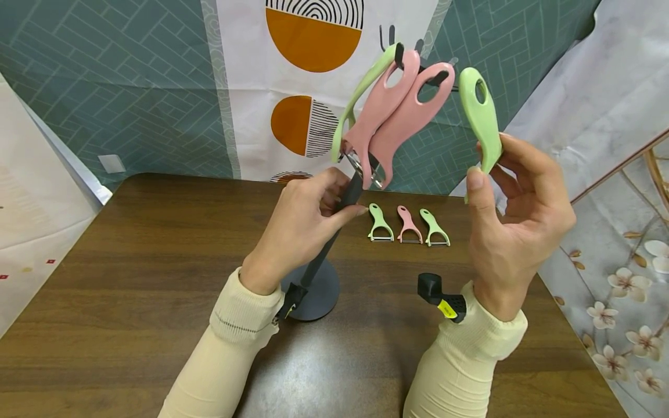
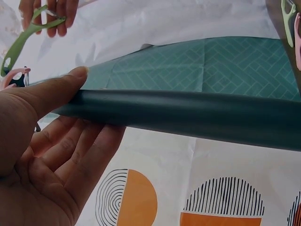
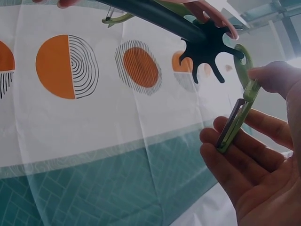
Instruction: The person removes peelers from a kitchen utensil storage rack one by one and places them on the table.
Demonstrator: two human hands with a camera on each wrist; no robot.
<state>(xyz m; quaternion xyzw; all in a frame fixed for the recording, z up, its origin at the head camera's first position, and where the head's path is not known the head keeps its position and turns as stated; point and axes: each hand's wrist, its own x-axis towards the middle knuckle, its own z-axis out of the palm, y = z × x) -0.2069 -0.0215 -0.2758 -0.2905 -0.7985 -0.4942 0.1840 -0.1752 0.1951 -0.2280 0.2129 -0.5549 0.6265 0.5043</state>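
Left hand: the left hand (image 1: 300, 215) grasps the pole (image 1: 325, 242) of a dark stand, thumb laid along one side and fingers on the other.
Right hand: the right hand (image 1: 528, 203) pinches a green peeler (image 1: 485, 125) by its head end, between thumb and fingers; the holed handle points up.
Held peeler, location: raised above the table, at the right of the stand's hooks (image 3: 207, 54). The handle end overlaps one hook tip in the right wrist view; whether they touch cannot be told.
Hung peelers: a left pink peeler (image 1: 384, 101), a right pink peeler (image 1: 405, 122) and a hanging green peeler (image 1: 360, 87) hang by their handle holes, heads down, close together.
Stand base: a round dark base (image 1: 326, 296), partly hidden by the left wrist's device (image 1: 292, 299).
Table peelers: green (image 1: 380, 222), pink (image 1: 406, 217) and green (image 1: 431, 222), in a row, apart, heads toward the person.
Table: brown wood-grain table (image 1: 157, 261).
Sleeves: cream, with ribbed cuffs.
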